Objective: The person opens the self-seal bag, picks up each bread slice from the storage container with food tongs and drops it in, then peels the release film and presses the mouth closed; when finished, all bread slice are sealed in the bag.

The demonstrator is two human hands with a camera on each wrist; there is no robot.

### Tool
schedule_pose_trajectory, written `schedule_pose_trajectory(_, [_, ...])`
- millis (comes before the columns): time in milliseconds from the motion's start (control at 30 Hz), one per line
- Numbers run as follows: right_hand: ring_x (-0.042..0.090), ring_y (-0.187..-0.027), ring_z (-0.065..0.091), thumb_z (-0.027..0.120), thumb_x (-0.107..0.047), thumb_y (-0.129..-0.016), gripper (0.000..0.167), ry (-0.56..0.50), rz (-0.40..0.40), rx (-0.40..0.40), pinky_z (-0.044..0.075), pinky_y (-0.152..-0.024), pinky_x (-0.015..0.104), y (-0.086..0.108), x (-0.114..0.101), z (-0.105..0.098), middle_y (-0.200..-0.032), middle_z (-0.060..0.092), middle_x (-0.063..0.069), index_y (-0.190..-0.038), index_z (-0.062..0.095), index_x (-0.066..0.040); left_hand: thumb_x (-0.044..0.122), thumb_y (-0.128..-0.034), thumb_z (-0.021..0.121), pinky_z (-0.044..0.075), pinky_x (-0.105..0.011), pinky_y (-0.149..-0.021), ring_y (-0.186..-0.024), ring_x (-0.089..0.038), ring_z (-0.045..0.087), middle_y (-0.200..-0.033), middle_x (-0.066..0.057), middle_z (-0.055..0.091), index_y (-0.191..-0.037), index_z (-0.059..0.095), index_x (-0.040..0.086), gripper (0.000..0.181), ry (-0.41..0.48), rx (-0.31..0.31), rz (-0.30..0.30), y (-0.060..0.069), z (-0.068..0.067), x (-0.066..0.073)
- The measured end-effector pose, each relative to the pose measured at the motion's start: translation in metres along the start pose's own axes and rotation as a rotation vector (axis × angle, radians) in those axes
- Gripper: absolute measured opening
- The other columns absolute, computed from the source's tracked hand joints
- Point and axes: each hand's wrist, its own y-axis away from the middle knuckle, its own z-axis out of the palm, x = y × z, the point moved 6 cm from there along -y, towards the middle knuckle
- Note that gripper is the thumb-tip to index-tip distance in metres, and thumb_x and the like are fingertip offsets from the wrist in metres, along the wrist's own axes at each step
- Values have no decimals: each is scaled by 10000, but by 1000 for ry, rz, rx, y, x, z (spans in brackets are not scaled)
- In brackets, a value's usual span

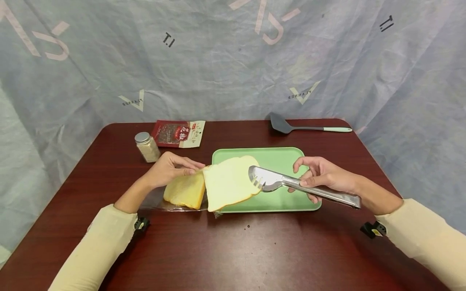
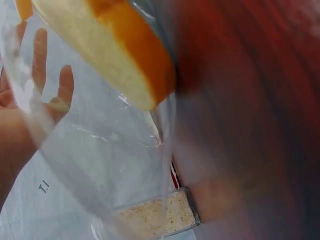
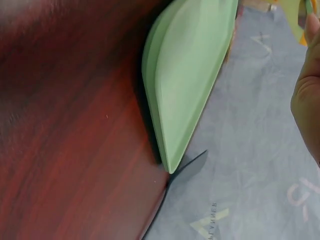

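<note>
In the head view my right hand holds metal tongs, whose toothed head lies over the right part of a white bread slice. The slice hangs tilted above the left part of a green tray. At the slice's left, my left hand pinches the upper edge of a clear plastic bag with more bread in it. The left wrist view shows this bread's brown crust close up, through the plastic. In the right wrist view only part of my right hand shows.
A glass jar with a grey lid and a red-and-white packet stand behind my left hand. Behind the tray, near the far table edge, lies a dark spatula with a pale green handle. A grey curtain hangs beyond the table.
</note>
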Motion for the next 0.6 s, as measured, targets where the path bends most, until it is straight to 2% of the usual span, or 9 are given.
schedule_pose_trajectory(100, [190, -597, 666, 441, 149, -969, 300, 1, -20, 10, 554, -549, 299, -1, 0, -1, -1126, 665, 315, -1180, 457, -65, -45, -881, 700, 556, -307, -854, -1103, -187, 675, -1139, -208, 698, -1010, 741, -94, 144, -9, 30, 3, -1, -1, 0])
schedule_pose_trajectory(300, [173, -573, 659, 446, 148, -968, 285, -26, -54, 124, 551, -547, 269, -1, 9, 6, -1094, 679, 307, -1116, 456, -95, -81, -863, 703, 569, -299, -808, -1058, -139, 690, -1115, -251, 689, -970, 739, -115, 118, -55, 143, 71, -3, -5, 4])
schedule_pose_trajectory(467, [167, -552, 638, 479, 127, -969, 258, -5, -78, 208, 531, -516, 258, 1, 22, 18, -1088, 696, 270, -1084, 452, -103, -69, -862, 712, 571, -289, -795, -1040, -118, 693, -1108, -241, 695, -965, 756, -84, 114, -75, 166, 53, -3, -7, 2])
schedule_pose_trajectory(600, [170, -542, 625, 485, 121, -970, 251, -9, -93, 251, 537, -522, 258, 1, 29, 27, -1103, 674, 312, -1068, 437, -105, -68, -863, 712, 570, -288, -799, -1042, -118, 692, -1113, -240, 695, -964, 755, -86, 111, -76, 180, 42, -3, -7, 1])
